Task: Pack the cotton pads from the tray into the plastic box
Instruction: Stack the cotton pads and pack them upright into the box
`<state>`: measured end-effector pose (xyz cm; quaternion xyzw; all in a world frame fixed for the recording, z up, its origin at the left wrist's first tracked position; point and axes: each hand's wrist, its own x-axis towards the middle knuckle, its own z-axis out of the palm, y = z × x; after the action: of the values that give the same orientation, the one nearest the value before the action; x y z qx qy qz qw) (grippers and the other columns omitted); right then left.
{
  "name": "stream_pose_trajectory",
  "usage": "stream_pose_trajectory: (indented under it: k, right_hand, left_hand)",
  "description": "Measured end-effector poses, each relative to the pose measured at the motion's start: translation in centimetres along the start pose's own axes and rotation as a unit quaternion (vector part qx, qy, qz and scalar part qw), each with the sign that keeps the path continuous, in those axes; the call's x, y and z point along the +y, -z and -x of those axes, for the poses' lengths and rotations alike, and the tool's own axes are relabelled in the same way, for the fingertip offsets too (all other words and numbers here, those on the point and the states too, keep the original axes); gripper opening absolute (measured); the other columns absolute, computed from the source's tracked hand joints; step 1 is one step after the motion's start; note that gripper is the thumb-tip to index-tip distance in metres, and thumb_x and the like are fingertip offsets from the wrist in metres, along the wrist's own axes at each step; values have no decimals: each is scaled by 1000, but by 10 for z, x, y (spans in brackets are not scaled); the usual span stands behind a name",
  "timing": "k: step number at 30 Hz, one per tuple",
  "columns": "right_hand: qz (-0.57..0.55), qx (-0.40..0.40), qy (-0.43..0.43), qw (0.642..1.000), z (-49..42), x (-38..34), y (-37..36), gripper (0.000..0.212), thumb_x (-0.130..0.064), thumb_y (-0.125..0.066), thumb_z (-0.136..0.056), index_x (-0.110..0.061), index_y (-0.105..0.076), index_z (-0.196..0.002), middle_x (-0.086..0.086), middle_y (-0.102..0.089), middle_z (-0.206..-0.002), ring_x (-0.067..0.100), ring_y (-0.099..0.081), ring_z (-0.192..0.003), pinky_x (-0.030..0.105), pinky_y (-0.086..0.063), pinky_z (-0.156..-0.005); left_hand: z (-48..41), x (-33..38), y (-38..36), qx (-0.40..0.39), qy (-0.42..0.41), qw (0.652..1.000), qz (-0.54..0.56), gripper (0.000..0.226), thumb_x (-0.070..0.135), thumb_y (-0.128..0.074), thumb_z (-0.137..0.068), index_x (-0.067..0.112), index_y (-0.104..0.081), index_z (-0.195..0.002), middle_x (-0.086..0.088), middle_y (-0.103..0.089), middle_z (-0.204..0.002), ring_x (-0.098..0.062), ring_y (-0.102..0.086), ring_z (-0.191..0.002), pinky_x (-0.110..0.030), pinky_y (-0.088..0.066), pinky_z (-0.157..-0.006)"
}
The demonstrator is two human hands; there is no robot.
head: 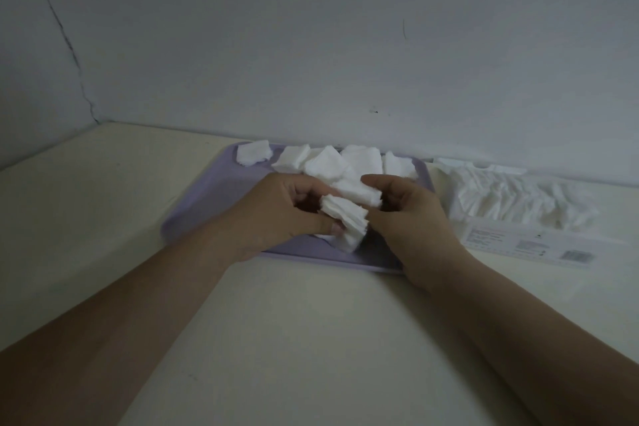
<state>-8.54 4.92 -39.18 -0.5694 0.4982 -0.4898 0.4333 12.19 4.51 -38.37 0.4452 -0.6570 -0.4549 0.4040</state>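
A lilac tray lies against the wall with several small stacks of white square cotton pads on its far half. Over the tray's middle, my left hand pinches a fanned stack of pads between thumb and fingers. My right hand is curled around the other side, its fingers on a second stack of pads. To the right of the tray stands the clear plastic box, with crumpled white wrapping showing in it and a printed label on its front.
The cream table runs left and toward me. The pale wall rises right behind the tray and box, and a side wall meets the table at the far left corner.
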Motion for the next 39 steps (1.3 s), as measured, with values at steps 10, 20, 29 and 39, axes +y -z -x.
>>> stream_pose_trajectory:
  k: [10, 20, 29, 39]
  right_hand:
    - [-56, -95, -45, 993, -3, -5, 1, 62, 2, -75, -67, -18, -63, -124, 7, -71, -123, 21, -65, -120, 36, -53, -103]
    - [155, -87, 67, 982, 12, -11, -4, 72, -21, -88, -76, -29, -51, -137, -18, -64, -120, -17, -60, -104, 6, -48, -90]
    - [68, -99, 37, 992, 5, -6, 0, 77, 13, -65, -71, -23, -56, -139, 5, -66, -129, 17, -65, -118, 34, -53, -103]
    - [-33, -70, -45, 996, 1, -11, -11, 52, -28, -60, -99, -25, -46, -149, 1, -61, -138, 19, -62, -124, 41, -48, -110]
  left_hand:
    - [-1, -1, -1, 45, 10, 999, 3, 29, 3, -89, -74, 5, -76, -100, -23, -75, -105, -22, -69, -92, -50, -55, -99]
    - [-1, -2, -2, 55, 16, 998, 6, 31, 6, -92, -69, 14, -70, -91, -12, -71, -81, -21, -63, -78, -41, -53, -82]
    - [0, 4, -4, -41, -18, 998, -44, 57, 5, -85, -75, 19, -65, -127, -19, -76, -103, -37, -73, -92, -54, -58, -88]
    - [-2, 9, -14, -24, 11, 994, -102, 31, 9, -80, -80, 13, -64, -107, -7, -58, -67, -13, -53, -57, -29, -45, -60]
